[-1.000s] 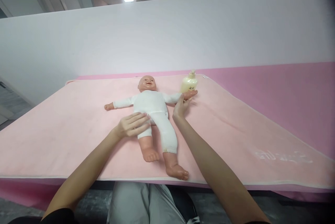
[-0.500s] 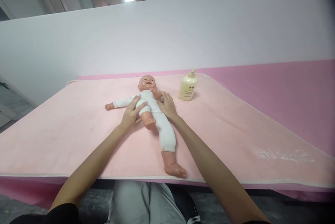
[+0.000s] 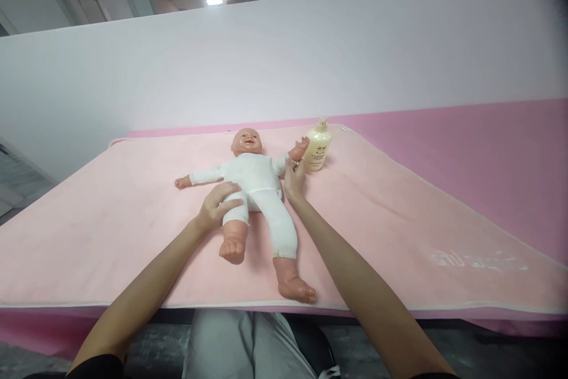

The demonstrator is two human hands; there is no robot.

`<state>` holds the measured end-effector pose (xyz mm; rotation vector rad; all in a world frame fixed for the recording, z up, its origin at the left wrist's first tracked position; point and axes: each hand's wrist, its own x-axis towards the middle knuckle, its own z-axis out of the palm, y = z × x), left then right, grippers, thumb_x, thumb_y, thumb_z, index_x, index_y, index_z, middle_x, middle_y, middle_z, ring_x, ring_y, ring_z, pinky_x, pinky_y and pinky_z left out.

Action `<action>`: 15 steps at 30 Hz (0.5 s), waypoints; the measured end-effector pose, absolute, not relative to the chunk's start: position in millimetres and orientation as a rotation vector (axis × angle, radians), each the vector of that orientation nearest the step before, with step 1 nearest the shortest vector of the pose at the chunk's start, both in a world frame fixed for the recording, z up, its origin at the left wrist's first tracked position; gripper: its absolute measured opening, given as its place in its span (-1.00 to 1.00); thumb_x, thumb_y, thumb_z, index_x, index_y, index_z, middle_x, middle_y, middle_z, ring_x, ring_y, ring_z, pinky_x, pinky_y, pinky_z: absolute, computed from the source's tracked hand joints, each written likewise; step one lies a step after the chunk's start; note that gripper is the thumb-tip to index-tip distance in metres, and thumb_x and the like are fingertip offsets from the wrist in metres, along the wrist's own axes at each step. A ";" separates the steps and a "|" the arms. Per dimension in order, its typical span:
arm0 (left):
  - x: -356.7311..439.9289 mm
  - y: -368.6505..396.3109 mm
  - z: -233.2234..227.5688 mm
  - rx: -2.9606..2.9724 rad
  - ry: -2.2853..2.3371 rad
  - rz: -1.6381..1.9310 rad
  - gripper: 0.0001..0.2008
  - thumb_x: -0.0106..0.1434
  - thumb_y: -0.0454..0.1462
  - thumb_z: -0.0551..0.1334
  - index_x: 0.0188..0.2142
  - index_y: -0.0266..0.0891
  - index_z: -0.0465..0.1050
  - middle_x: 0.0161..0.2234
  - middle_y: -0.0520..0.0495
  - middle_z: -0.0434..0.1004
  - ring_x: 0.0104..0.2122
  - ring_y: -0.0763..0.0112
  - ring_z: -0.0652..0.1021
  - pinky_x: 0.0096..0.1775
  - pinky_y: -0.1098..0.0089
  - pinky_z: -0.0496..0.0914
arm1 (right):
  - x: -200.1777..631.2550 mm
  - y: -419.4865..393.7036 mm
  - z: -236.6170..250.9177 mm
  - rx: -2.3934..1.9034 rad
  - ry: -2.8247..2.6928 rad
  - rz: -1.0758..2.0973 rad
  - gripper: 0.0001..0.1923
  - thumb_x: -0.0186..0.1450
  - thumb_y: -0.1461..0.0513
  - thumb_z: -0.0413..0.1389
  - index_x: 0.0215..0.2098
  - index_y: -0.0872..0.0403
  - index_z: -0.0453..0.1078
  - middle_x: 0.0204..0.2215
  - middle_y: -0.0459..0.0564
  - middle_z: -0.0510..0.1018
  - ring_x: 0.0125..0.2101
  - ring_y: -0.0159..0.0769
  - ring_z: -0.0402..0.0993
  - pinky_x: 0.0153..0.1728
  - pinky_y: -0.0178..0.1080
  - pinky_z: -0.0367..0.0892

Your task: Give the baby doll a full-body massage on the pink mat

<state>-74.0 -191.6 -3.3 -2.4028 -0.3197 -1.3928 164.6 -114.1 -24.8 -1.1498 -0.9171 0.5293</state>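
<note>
A baby doll [image 3: 255,172] with a white cloth body lies on its back, head away from me, legs toward the near edge. My left hand [image 3: 217,206] is closed round the thigh of the leg on the left, which is bent slightly up. Thumb and fingers of my right hand [image 3: 294,181] grip the doll's arm near the wrist, with its small hand [image 3: 299,148] raised above mine. That raised hand partly overlaps a pale yellow pump bottle [image 3: 317,148] standing behind it. The doll's other arm [image 3: 206,176] stretches out to the left.
A pink towel [image 3: 381,237] with faint white lettering covers the table, over a darker pink cloth [image 3: 501,154]. A white wall [image 3: 284,60] rises behind the table. My knees [image 3: 226,343] are under the near edge.
The bent leg has come down and toward me, my left hand moving with it. My right hand has moved right, drawing the doll's arm from its chest out to the side.
</note>
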 end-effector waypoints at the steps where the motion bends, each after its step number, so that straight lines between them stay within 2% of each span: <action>1: -72.5 -193.2 -3.3 -2.417 -0.238 -1.380 -0.62 0.18 -0.18 0.32 -0.03 -0.16 0.33 0.06 -0.23 0.41 0.07 0.17 0.47 0.00 0.04 0.48 | 166.1 -113.2 -24.8 -1.147 -0.875 0.526 -0.54 0.24 -0.05 -0.01 -0.05 0.10 0.28 -0.10 0.13 0.51 -0.10 -0.18 0.45 -0.07 -0.17 0.31; 6: -61.7 -203.9 -2.0 -2.528 -0.013 -1.201 -0.81 0.29 -0.26 0.18 -0.11 -0.25 0.35 -0.01 -0.29 0.50 0.13 0.13 0.44 0.04 -0.05 0.45 | 171.2 -112.1 -23.3 -1.164 -0.647 0.594 -0.54 0.27 0.00 -0.05 -0.02 0.14 0.26 -0.04 0.23 0.48 -0.01 -0.13 0.43 -0.03 -0.14 0.32; 10: -55.3 -207.8 -1.2 -2.484 0.121 -1.062 -0.86 0.28 -0.28 0.17 -0.18 -0.27 0.38 -0.10 -0.29 0.57 0.09 0.16 0.48 0.02 0.04 0.48 | 171.6 -113.2 -21.3 -1.190 -0.615 0.570 -0.56 0.28 0.01 -0.07 -0.03 0.13 0.27 -0.04 0.23 0.49 0.02 -0.12 0.43 -0.04 -0.13 0.35; 15: -50.9 -210.0 1.1 -2.413 0.188 -1.034 -0.87 0.25 -0.25 0.22 -0.22 -0.24 0.40 -0.15 -0.22 0.60 0.00 0.24 0.54 0.00 0.16 0.50 | 174.0 -107.1 -28.7 -1.234 -0.587 0.514 -0.49 0.30 -0.04 -0.14 0.02 0.13 0.24 -0.03 0.25 0.49 0.03 -0.13 0.44 -0.03 -0.13 0.36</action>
